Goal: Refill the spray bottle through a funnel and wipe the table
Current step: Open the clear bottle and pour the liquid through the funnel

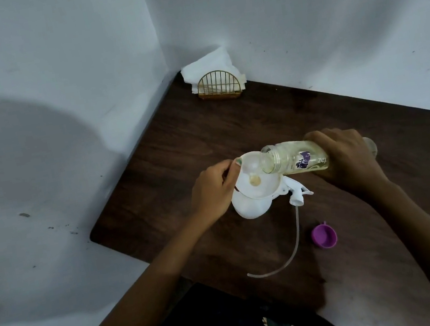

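Left hand (214,191) pinches the white funnel (250,182) rim at frame centre, seated in the spray bottle (252,207); right hand (348,156) grips the tipped refill bottle (300,157). I'd pour slowly, mouth over the funnel's throat, keeping it steady.

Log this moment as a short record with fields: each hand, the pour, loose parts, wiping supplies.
left hand: pinches the rim of the white funnel
right hand: grips the refill bottle, tipped with its mouth over the funnel
funnel: sits on the white spray bottle
loose parts: spray head with tube and purple cap lie on the table
wiping supplies: napkins in holder, far corner
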A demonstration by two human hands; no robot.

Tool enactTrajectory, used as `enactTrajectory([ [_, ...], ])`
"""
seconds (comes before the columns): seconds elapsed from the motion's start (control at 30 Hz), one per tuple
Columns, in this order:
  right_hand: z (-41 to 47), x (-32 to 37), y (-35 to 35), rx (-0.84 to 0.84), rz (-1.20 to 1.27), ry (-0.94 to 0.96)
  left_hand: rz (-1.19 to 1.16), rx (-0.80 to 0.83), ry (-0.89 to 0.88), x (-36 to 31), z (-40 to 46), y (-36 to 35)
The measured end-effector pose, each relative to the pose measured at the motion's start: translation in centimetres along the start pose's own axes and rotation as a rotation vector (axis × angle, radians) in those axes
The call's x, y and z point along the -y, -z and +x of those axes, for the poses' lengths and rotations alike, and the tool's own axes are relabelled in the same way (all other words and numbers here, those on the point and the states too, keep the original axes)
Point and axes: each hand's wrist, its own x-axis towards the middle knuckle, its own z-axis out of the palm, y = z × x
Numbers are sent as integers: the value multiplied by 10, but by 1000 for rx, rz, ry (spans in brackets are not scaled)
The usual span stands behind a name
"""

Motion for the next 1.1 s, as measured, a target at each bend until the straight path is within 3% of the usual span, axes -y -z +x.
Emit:
enactTrajectory([
  [1.1,-10,21,11,38,-48,-109,-63,98,-60,3,8,5],
])
